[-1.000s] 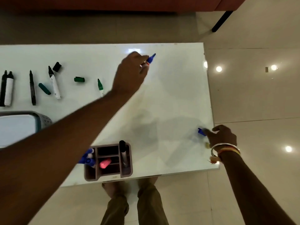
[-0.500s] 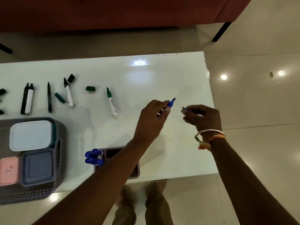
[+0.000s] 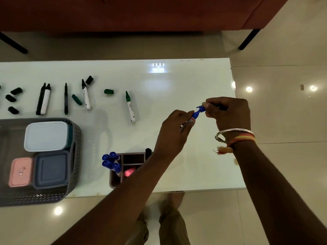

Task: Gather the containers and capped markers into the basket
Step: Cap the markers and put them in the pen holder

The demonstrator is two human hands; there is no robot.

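Observation:
My left hand [image 3: 174, 132] grips a blue marker [image 3: 194, 116] with its tip pointing up and right. My right hand [image 3: 228, 114] pinches a blue cap [image 3: 201, 108] right at that tip, over the right part of the white table [image 3: 177, 85]. A grey basket [image 3: 75, 152] at the near left holds a white-lidded, a pink and a dark blue container. A brown organiser [image 3: 115, 181] at the front edge holds several capped blue markers [image 3: 110, 160]. An uncapped green marker [image 3: 130, 106] lies in the middle.
Uncapped black markers [image 3: 43, 99] and loose black and green caps [image 3: 108, 91] lie in a row across the far left of the table. A red sofa [image 3: 141, 13] stands behind. The table's right edge is close to my right hand.
My left hand pulled the blue marker back from the far middle of the table. My right hand lifted the blue cap from the right edge, and both met above the table.

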